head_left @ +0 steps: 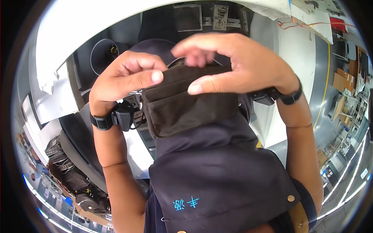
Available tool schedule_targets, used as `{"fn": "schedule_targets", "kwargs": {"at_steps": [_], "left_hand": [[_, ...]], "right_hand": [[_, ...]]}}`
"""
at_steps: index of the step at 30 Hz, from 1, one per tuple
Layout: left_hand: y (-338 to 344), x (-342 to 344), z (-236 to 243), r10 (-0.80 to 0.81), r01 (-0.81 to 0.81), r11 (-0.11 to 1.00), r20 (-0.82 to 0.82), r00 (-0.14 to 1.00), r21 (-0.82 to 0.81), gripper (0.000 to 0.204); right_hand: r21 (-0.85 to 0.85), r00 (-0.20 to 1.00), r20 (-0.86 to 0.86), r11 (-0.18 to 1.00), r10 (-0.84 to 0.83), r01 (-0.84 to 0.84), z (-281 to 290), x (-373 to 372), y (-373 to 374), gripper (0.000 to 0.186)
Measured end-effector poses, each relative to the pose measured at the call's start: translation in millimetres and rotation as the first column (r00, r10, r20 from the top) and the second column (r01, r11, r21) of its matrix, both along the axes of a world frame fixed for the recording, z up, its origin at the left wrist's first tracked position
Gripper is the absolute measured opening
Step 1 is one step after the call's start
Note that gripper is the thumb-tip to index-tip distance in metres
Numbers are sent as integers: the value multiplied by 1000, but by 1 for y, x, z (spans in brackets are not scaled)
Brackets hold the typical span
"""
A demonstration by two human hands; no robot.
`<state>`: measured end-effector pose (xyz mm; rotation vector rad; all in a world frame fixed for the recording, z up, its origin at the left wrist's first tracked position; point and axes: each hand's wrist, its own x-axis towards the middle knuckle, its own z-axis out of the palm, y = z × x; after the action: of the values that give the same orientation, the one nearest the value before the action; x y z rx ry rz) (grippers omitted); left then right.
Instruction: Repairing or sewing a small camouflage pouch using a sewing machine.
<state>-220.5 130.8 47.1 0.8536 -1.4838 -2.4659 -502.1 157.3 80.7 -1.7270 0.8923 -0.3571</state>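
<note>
A dark brown fabric bag (190,110) with a front pocket rests on my lap against a dark apron. My left hand (126,75) is closed on its upper left corner, thumb on the front side and fingers curled behind. Along the top edge a zipper (176,63) shows beside an opening; the inside is mostly hidden. Above the bag's right half is my right hand (243,64), thumb and fingers wide apart. The thumb lies close to the front, though contact is unclear, and the fingers are blurred over the top edge.
A white table edge (97,19) curves across the far side. At the lower left, several dark bags (77,182) are piled up. A round dark bin (104,56) stands under the table. Shelves and cardboard boxes (344,79) line the right.
</note>
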Motion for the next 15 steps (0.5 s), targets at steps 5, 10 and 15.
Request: {"fn": "schedule_targets", "kwargs": {"at_steps": [5, 10, 15], "left_hand": [[3, 0, -13, -261, 253, 930, 7, 965, -265, 48], [26, -5, -26, -271, 264, 935, 2, 963, -238, 88], [34, 2, -24, -196, 181, 958, -49, 979, -223, 94]], "right_hand": [[348, 980, 197, 935, -3, -67, -53, -17, 21, 30], [537, 952, 221, 841, -211, 62, -61, -28, 23, 25], [541, 951, 239, 840, -199, 40, -65, -31, 24, 16]]}}
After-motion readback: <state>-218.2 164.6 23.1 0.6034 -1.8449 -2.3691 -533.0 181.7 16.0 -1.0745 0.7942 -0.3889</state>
